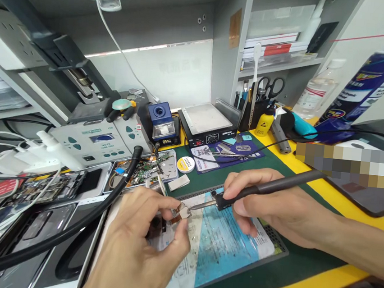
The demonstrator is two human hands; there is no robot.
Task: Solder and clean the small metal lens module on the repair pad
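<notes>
Between the thumb and fingers of my left hand (150,244) is a small silvery part with copper-coloured flex (184,212); its exact kind is too small to make out. My right hand (268,201) grips a black soldering iron (276,181) like a pen. The iron's metal tip points left and reaches the edge of the small part; I cannot tell whether it touches. Both hands are above a scuffed blue-and-white work pad (219,242) that lies on a green mat (305,268).
A thick black hose (104,212) curves along the left, over phone parts and screens. Behind stand a blue soldering station (160,118), a hot plate (207,123) and a grey control unit (100,139). A tray of circuit boards (172,165) and a round tin (185,164) sit nearer.
</notes>
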